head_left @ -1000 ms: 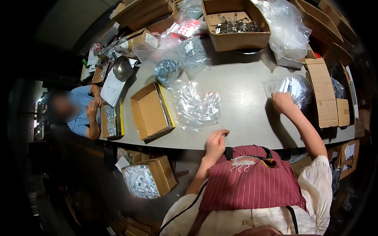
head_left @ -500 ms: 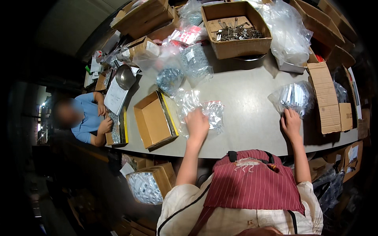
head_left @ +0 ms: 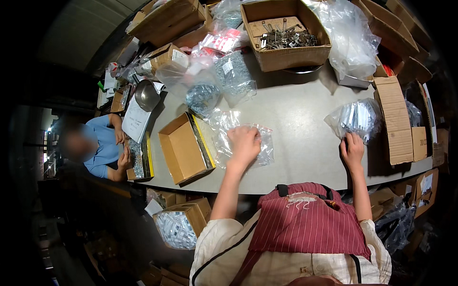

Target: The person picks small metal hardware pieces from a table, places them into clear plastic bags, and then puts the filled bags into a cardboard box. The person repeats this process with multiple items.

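Observation:
My left hand [head_left: 244, 145] is closed, with its fingers curled on the top edge of a clear zip bag [head_left: 266, 151] lying flat on the table. Its fingertips are partly hidden by the hand itself. Another clear plastic bag [head_left: 224, 125] lies under and to the left of that hand. Farther right, my right hand [head_left: 353, 150] has its fingers stretched forward and laid against the near edge of a clear bag of shiny metal pieces [head_left: 357, 117]. Nothing shows gripped in it.
An open cardboard box [head_left: 179, 152] stands left of my left hand. Ahead sits a carton of metal clips [head_left: 255, 52], near bags of small hardware [head_left: 202, 97]. A cardboard flap [head_left: 392, 119] rises at the right. At the left, a co-worker [head_left: 102, 148] handles a parts box [head_left: 138, 159].
My left hand has shifted slightly right along the zip bag's top edge, covering more of it. My right hand stays by the bag of metal pieces. The co-worker's hands have moved slightly.

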Motion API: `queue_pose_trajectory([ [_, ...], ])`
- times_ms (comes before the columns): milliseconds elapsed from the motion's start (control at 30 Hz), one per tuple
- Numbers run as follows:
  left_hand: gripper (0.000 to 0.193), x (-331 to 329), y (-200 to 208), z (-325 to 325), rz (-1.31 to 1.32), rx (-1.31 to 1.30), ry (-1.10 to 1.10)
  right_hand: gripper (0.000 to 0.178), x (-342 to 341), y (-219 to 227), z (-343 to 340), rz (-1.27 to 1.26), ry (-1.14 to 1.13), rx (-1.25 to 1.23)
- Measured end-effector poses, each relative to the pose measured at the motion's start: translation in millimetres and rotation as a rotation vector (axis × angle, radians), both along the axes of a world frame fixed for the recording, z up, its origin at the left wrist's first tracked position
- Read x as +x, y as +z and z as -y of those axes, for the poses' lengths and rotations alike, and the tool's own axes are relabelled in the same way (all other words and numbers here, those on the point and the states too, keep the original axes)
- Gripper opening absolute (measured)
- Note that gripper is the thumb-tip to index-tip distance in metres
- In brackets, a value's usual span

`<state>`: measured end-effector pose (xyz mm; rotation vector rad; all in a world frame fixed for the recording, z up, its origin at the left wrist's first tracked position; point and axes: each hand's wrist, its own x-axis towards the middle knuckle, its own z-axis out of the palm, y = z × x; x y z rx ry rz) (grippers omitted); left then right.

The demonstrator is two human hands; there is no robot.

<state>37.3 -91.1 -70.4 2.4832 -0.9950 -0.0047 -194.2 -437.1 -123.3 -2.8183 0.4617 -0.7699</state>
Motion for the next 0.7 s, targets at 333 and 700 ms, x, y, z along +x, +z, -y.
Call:
queue_pose_trajectory([
  [333, 0.014, -92.6, -18.4, 30.8, -0.127, -0.312, -0.250, 0.020, 1.0, -2.1, -1.4, -0.005, 0.002, 0.012],
  [700, 0.015, -77.5, -14.5, 15.6, -0.147, -0.380, -0.003, 0.021, -0.9, -7.5, 2.5, -0.031, -0.005, 0.010],
])
